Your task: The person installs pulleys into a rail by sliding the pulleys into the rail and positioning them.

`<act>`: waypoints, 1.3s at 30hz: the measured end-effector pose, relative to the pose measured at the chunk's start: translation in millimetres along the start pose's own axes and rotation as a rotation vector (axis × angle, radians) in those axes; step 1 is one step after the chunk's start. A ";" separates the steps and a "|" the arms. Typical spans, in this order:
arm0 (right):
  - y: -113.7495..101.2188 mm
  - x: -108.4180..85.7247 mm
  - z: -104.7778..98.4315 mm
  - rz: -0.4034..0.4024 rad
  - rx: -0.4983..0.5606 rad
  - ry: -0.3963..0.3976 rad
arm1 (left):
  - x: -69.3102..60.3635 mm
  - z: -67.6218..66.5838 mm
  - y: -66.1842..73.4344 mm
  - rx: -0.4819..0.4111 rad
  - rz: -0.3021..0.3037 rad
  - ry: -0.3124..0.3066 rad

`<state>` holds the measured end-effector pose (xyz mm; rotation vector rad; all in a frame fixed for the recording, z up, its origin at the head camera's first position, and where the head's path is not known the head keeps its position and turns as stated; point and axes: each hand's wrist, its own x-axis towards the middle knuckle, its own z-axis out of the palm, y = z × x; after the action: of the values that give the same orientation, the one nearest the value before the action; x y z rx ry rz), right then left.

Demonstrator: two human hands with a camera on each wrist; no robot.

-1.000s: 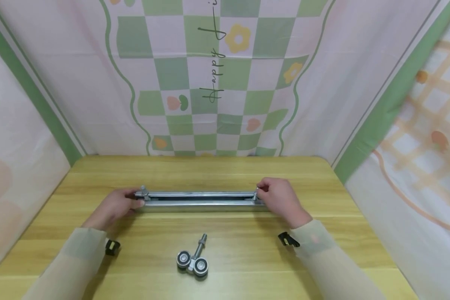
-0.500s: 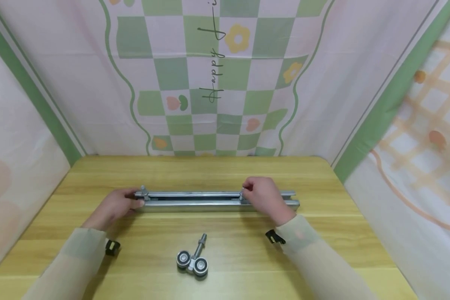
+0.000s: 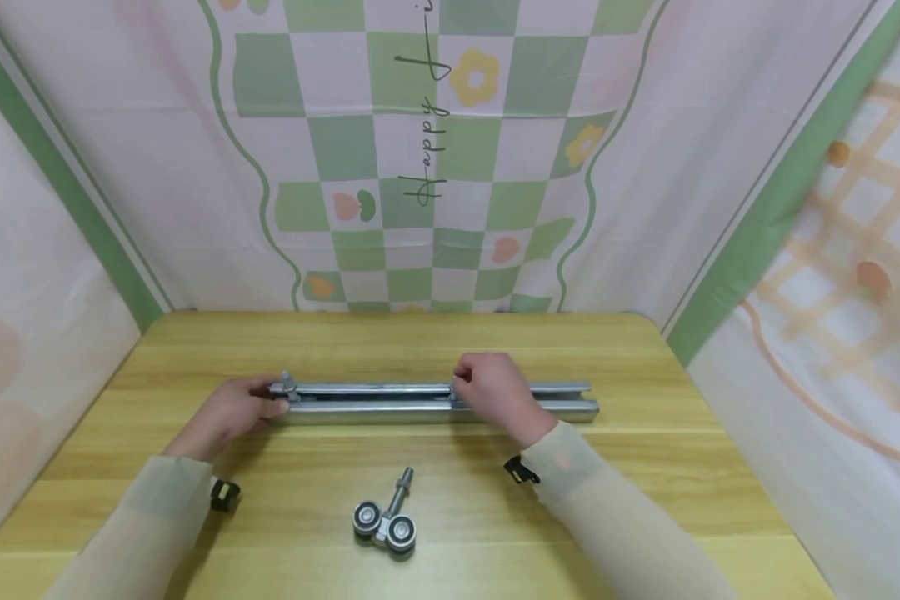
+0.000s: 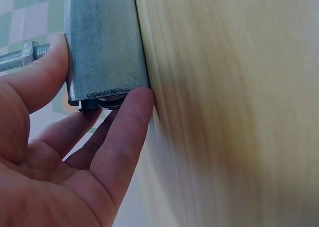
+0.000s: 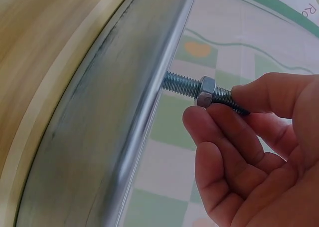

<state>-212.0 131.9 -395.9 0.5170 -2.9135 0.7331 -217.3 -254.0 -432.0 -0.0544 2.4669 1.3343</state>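
Pinching the bolt [image 5: 182, 85] in right fingers [image 5: 200, 123], slide it upright along the rail [image 3: 375, 414], gripping its 9 o'clock end in left fingers [image 4: 127, 134].

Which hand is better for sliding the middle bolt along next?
Probably the right hand: it pinches that bolt, while the left hand grips the rail at one end.
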 end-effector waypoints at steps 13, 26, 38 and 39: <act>-16.1 11.1 8.2 -0.012 0.024 -0.036 | 0.7 -3.4 0.4 0.040 0.008 0.016; -20.2 11.1 9.7 0.010 0.041 -0.058 | 1.4 -2.0 -0.5 0.029 -0.010 0.010; -13.5 3.4 -10.2 0.076 0.109 -0.079 | 3.2 0.8 -3.9 -0.005 -0.021 0.011; -14.2 1.0 -14.1 0.095 0.118 -0.065 | 3.2 1.0 -4.0 -0.003 -0.022 0.011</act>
<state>-207.9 126.5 -377.1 0.4230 -2.9855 0.9224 -219.3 -255.0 -436.7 -0.0900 2.4664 1.3326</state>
